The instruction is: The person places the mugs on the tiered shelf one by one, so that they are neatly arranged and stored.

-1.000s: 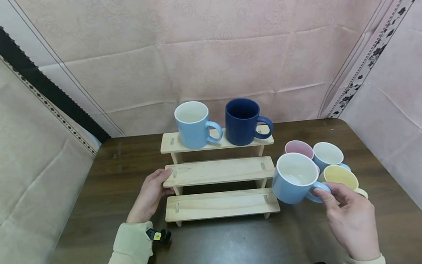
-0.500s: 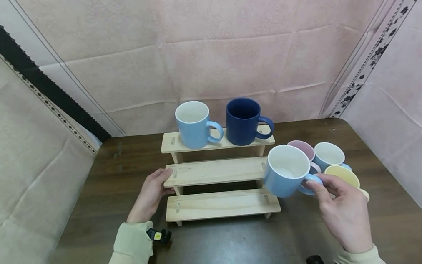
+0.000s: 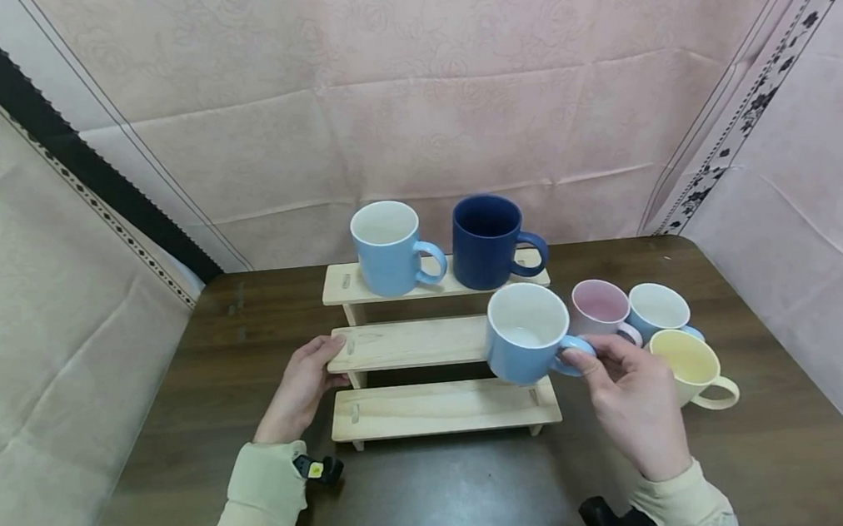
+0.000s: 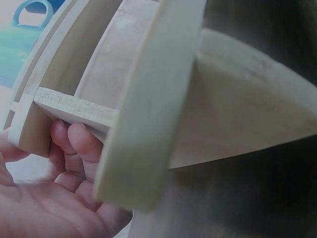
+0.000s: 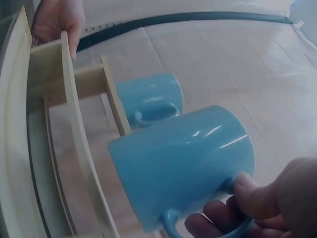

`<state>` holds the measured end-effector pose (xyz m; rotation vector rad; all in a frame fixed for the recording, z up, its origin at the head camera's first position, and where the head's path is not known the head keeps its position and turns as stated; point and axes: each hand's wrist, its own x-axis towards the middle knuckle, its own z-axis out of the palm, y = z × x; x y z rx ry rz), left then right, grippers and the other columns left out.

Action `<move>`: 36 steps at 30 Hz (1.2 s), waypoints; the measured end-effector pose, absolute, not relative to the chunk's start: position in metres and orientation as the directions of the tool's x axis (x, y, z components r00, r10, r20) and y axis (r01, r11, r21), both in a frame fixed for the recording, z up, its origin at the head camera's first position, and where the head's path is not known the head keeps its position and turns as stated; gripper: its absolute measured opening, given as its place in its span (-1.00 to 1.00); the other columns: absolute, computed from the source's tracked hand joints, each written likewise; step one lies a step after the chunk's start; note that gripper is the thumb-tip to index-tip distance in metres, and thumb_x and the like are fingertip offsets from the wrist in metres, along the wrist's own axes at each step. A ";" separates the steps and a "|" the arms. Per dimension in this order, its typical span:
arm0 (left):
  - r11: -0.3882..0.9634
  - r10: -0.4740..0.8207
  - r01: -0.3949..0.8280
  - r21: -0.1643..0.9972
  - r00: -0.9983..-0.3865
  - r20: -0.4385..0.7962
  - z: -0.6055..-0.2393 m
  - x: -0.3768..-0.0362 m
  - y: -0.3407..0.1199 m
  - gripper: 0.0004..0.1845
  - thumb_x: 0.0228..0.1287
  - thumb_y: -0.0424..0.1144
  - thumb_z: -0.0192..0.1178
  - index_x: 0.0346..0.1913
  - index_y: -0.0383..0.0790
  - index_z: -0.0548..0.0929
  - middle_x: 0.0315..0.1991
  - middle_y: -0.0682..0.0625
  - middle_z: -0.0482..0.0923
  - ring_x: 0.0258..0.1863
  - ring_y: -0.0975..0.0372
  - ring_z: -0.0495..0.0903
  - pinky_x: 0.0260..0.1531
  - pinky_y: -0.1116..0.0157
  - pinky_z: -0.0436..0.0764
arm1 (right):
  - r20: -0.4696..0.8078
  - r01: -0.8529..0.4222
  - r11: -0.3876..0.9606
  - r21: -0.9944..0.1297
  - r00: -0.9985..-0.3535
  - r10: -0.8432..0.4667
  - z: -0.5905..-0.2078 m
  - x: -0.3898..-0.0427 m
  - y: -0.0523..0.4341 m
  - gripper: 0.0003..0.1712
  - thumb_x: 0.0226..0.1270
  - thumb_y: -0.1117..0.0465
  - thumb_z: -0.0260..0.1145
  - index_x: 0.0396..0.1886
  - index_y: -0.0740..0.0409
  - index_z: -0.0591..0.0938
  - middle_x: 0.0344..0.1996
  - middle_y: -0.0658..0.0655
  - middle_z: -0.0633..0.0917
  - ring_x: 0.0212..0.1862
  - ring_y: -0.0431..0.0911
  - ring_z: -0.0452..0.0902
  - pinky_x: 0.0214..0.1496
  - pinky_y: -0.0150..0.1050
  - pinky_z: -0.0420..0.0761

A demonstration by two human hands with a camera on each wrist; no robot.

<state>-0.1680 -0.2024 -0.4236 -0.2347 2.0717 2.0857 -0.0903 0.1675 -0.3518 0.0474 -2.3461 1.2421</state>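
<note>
The right hand [image 3: 632,395] pinches the light blue mug [image 3: 521,334] by its handle (glazed ceramic, likely slick, hefty, breakable). The left hand [image 3: 299,391] grips the wooden rack [image 3: 406,344], fingers curled round its middle shelf.

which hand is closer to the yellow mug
Right. The right hand, holding the light blue mug by its handle, sits just beside the yellow mug. The left hand grips the wooden rack's far end.
</note>
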 end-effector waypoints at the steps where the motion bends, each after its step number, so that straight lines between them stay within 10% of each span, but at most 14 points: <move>1: -0.004 0.024 -0.246 0.969 -0.969 -0.245 -0.424 -0.168 -0.203 -0.56 0.47 0.02 0.04 -0.01 -0.36 0.46 -0.23 -0.06 0.51 -0.36 0.19 0.51 -0.14 0.16 0.53 | 0.424 -0.250 0.585 -0.771 -0.887 0.180 -0.352 -0.092 0.165 -0.84 0.15 0.33 0.48 -0.26 0.24 0.73 -0.39 0.06 0.75 -0.35 -0.30 0.63 -0.29 -0.56 0.52; 36: -0.013 0.021 -0.246 0.969 -0.969 -0.246 -0.425 -0.168 -0.203 -0.54 0.46 0.04 0.06 0.00 -0.38 0.45 -0.24 -0.06 0.51 -0.38 0.19 0.50 -0.18 0.21 0.53 | 0.373 -0.322 0.441 -0.838 -0.927 0.032 -0.356 -0.126 0.098 -0.81 0.16 0.21 0.49 -0.22 0.12 0.74 -0.31 -0.02 0.74 -0.25 -0.19 0.65 -0.25 -0.19 0.63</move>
